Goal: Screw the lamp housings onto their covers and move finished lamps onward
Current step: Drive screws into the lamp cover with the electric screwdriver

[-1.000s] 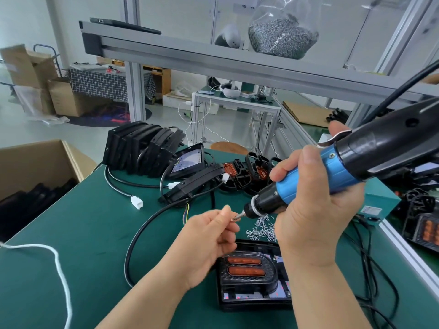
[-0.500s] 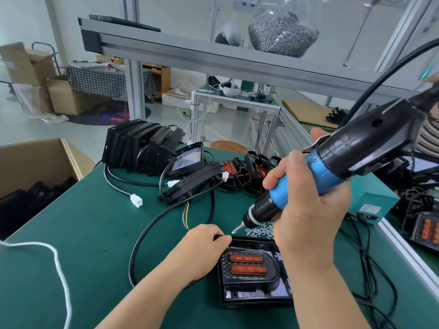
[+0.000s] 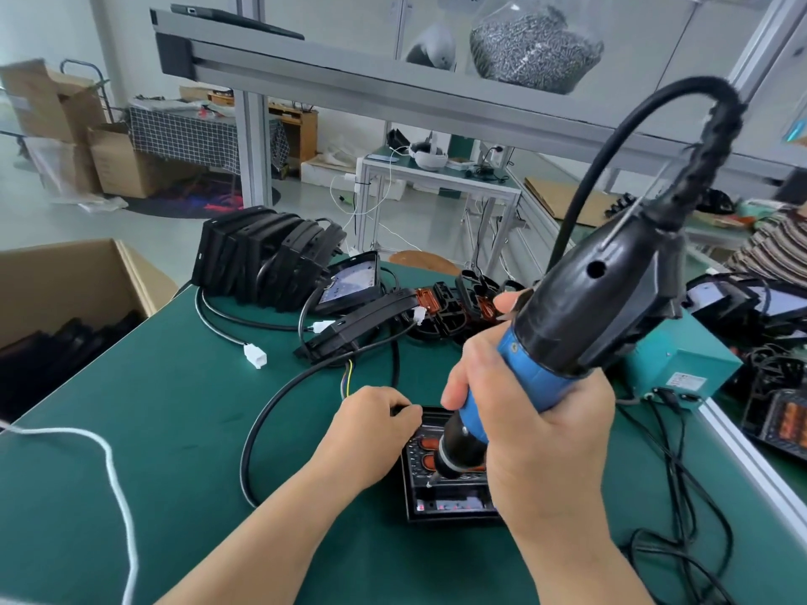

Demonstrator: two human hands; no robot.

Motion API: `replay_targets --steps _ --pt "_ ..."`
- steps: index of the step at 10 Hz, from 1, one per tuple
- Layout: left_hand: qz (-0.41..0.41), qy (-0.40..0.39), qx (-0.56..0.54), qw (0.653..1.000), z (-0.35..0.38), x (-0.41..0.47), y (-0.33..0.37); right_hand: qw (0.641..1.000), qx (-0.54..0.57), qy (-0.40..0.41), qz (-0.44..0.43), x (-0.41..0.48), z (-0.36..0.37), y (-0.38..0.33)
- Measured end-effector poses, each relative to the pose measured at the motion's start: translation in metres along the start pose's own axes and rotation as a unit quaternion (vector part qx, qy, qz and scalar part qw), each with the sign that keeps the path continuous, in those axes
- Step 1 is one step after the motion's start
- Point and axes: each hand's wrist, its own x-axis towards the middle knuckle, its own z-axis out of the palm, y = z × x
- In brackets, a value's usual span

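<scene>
One black cable (image 3: 251, 447) curls beside lamp (image 3: 436, 510).

The screwdriver (image 3: 567, 316) is blue and black, the lamp housing (image 3: 454, 502) black with orange inserts (image 3: 429, 461), the table (image 3: 174, 408) dark green.

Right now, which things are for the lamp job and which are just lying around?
For the job: lamp; electric screwdriver, gripped by the right hand; left hand resting on the lamp's corner; stack of black housings; bag of screws.

Lying around: white string; headset; stacked cardboard boxes.
</scene>
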Motion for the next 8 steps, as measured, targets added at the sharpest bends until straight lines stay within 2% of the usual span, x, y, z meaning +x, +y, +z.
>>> replay_targets --steps 2,3,4,8 --pt "0.006 -0.001 0.005 1.000 0.000 0.000 0.001 1.000 -0.002 -0.011 0.016 0.001 0.001 -0.008" --pt "0.018 -0.001 0.061 0.998 0.001 0.002 -0.001 0.999 0.001 -0.027 0.030 0.000 0.004 -0.008" --pt "0.029 0.014 0.045 0.998 0.000 0.004 -0.002 0.998 -0.004 -0.036 0.055 -0.002 0.004 -0.003" --pt "0.018 0.015 0.024 0.999 0.001 0.003 -0.002 0.997 -0.035 -0.039 0.053 -0.002 0.004 0.000"
